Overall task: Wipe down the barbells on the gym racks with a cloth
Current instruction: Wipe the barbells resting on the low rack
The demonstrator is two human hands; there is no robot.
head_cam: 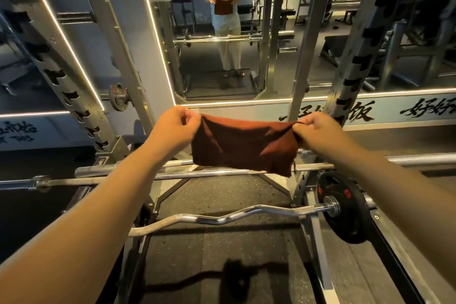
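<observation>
A rust-brown cloth (243,145) hangs spread out between my two hands above the rack. My left hand (175,128) pinches its upper left corner, and my right hand (318,131) pinches the upper right corner. Just below the cloth a straight chrome barbell (128,170) lies across the rack, with a second straight bar (214,175) right in front of it. Lower and closer to me a curved chrome curl bar (222,218) rests across the frame, carrying a black weight plate (345,207) at its right end.
Grey notched rack uprights stand at the left (61,76) and right (355,57). A wall mirror (234,32) straight ahead reflects a person holding the cloth. A small plate (118,97) hangs on a peg at the left. Dark rubber flooring (222,249) lies inside the rack.
</observation>
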